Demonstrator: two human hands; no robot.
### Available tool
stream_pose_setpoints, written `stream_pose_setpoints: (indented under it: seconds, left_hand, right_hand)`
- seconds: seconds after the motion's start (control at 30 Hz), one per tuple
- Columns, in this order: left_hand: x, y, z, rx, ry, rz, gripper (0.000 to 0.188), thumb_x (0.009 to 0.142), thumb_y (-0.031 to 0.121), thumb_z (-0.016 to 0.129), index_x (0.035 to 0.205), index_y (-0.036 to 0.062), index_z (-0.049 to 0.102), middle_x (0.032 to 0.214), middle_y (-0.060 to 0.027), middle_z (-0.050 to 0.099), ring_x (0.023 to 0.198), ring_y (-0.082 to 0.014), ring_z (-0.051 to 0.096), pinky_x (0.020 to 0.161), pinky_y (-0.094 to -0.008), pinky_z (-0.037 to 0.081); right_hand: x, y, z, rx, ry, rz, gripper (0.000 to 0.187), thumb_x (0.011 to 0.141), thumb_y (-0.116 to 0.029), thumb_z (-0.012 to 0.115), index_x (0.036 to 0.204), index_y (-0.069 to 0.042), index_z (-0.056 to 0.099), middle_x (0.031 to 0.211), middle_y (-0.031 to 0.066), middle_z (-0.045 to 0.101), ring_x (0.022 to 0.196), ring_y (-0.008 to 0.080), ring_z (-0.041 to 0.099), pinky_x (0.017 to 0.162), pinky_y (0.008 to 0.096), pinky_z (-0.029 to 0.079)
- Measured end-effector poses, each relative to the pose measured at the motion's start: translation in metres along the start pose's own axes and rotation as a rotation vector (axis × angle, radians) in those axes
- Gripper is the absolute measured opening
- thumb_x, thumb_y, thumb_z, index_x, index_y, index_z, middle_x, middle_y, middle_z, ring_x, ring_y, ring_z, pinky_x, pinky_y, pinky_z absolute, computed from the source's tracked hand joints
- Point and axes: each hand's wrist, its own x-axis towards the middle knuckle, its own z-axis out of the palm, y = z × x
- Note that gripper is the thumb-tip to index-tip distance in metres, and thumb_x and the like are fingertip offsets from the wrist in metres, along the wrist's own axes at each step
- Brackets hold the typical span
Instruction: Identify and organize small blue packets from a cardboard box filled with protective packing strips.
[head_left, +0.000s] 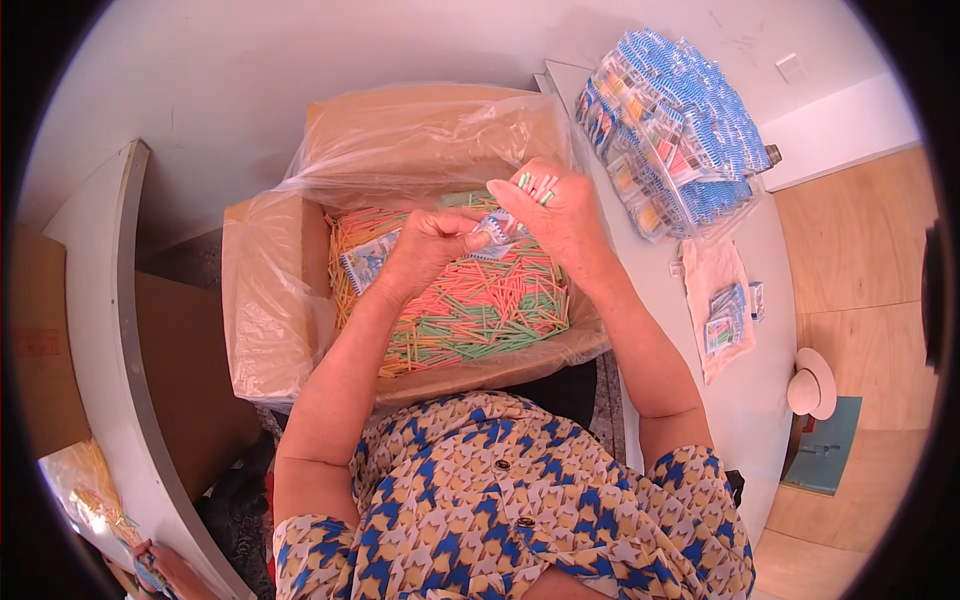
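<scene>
In front of me stands a cardboard box lined with clear plastic, filled with thin pink, green, orange and yellow sticks. My left hand pinches a small clear packet with a blue-and-white edge above the sticks. Close beside it, my right hand is closed round several short sticks, whose pale and green ends stick out at the top. Its fingers are near the packet's edge; whether they touch it is hidden. Another printed packet lies on the sticks, left of my left hand.
A clear bin heaped with blue-edged packets stands on the white table at right. Nearer, several packets lie on a pink cloth. A curved white panel rises at left, with another person's hand beyond it.
</scene>
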Motion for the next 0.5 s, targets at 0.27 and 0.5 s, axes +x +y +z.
stream_pose_setpoints:
  seconds: [0.27,0.5]
  left_hand:
    - [0.000,-0.013,-0.005,0.020,0.025,-0.070,0.015,0.085,0.010,0.068,0.098,0.0037,0.072,0.090,0.0002,0.068,0.084,-0.0080,0.058,0.078,-0.0266,0.048]
    - [0.001,-0.016,-0.003,-0.071,0.020,-0.052,0.017,0.087,0.014,0.066,0.099,0.0029,0.071,0.087,0.0006,0.067,0.081,-0.0065,0.056,0.076,-0.0250,0.047]
  right_hand:
    - [-0.001,0.010,0.001,-0.091,-0.116,-0.236,0.016,0.078,-0.009,0.073,0.074,-0.003,0.059,0.072,-0.0009,0.053,0.061,0.0041,0.046,0.052,0.0213,0.037]
    - [-0.009,0.021,-0.003,0.056,-0.050,-0.198,0.031,0.076,-0.012,0.075,0.102,-0.005,0.061,0.085,-0.0015,0.056,0.070,0.0048,0.047,0.058,0.0202,0.039]
